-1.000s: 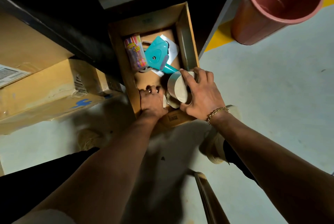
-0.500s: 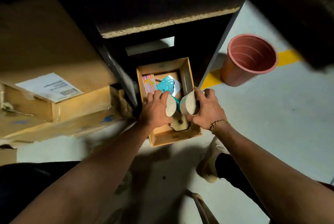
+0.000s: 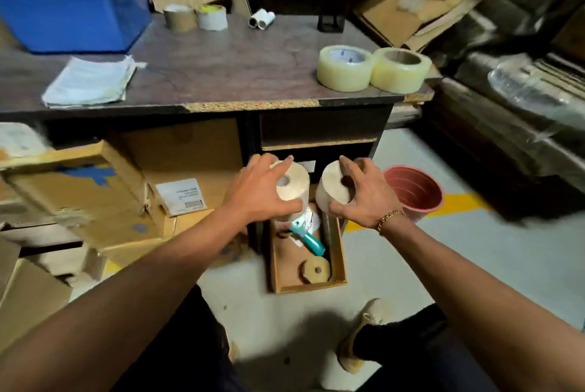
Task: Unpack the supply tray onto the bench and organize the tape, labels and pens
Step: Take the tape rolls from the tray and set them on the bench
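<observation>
My left hand [image 3: 258, 190] grips one cream label roll [image 3: 296, 186] and my right hand [image 3: 364, 194] grips a second cream label roll [image 3: 330, 187]. Both rolls hang in the air above the cardboard supply tray [image 3: 340, 252] on the floor, below the bench front edge. Inside the tray lie a teal tape dispenser [image 3: 305, 233] and a flat brown tape roll [image 3: 315, 269]. On the bench [image 3: 237, 65] stand two clear tape rolls [image 3: 373, 67] at the right, plus a brown roll [image 3: 179, 16] and a white roll [image 3: 212, 16] at the back.
A blue box [image 3: 69, 2] and a stack of plastic sleeves [image 3: 90, 81] occupy the bench's left. A black mesh pen cup [image 3: 331, 10] and small white tubes [image 3: 261, 18] stand at the back. Cardboard boxes [image 3: 95, 189] crowd the floor left; a pink bucket [image 3: 413, 190] stands right.
Both hands lifted a label roll each up out of the tray. My view tilted up from the floor, and the bench top came into sight.
</observation>
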### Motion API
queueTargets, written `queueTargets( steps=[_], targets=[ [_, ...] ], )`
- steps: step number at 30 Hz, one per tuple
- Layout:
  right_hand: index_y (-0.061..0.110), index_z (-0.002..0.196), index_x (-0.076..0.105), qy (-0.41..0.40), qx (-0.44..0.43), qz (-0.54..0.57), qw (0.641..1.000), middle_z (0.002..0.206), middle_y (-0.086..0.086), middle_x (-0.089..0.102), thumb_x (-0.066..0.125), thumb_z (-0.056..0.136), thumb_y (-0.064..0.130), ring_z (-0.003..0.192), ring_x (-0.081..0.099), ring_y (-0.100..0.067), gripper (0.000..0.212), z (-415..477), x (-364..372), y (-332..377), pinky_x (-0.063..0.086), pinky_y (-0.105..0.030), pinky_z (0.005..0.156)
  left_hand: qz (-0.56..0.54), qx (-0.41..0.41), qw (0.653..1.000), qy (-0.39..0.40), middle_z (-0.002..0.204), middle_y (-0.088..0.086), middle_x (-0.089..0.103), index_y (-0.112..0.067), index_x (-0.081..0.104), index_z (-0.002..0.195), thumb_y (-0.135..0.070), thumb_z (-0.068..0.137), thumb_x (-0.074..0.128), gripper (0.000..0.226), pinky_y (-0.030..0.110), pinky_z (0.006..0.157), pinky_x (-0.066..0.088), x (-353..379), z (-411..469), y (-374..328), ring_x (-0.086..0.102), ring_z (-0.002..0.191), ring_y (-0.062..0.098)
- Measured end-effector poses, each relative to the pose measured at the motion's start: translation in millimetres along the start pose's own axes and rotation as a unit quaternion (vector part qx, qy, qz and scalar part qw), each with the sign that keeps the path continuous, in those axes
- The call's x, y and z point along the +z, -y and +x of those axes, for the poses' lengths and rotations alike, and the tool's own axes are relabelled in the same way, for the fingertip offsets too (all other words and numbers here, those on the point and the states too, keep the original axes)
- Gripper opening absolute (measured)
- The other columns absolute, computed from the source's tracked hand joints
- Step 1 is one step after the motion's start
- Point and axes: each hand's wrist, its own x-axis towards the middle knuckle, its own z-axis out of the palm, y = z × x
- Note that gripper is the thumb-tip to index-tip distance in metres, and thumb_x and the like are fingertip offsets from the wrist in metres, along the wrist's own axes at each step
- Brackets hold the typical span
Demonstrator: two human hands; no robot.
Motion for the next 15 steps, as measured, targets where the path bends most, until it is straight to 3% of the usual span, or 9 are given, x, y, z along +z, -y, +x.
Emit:
queueTargets(
  steps=[8, 11, 15],
  targets=[
    [0.032, 0.140, 0.041, -0.115, -0.066, 0.070, 0.989, 0.126, 0.001, 0.044, 0.062, 0.057, 0.069, 0.119, 0.049, -0.022, 0.093, 46, -103, 70, 0.044, -0.033, 0.089, 0.005, 0.040, 0.993, -0.114, 0.127, -0.006, 0.055, -0.032, 0.048, 0.136, -0.075, 0.064, 0.063, 0.085, 0.037, 0.097, 0.041, -145, 14, 10, 0.047, 0.119, 0.018],
    [0.032, 0.137, 0.043, -0.121, -0.076, 0.080, 0.986, 0.132, -0.003, 0.046, 0.064, 0.057, 0.070, 0.122, 0.048, -0.024, 0.091, 78, -130, 90, 0.046, -0.041, 0.097, -0.022, 0.001, 0.991, -0.132, 0.131, -0.002, 0.055, -0.030, 0.051, 0.136, -0.071, 0.068, 0.067, 0.081, 0.037, 0.095, 0.037, -179, 40, 18, 0.046, 0.124, 0.021],
    [0.030, 0.138, 0.045, -0.100, -0.081, 0.070, 0.989, 0.134, -0.005, 0.045, 0.075, 0.062, 0.061, 0.123, 0.049, -0.025, 0.087, 126, -150, 108, 0.045, -0.039, 0.100, -0.025, -0.031, 0.991, -0.127, 0.131, 0.005, 0.057, -0.025, 0.053, 0.139, -0.071, 0.070, 0.069, 0.085, 0.035, 0.090, 0.036, -197, 77, 28, 0.048, 0.124, 0.026]
  ],
)
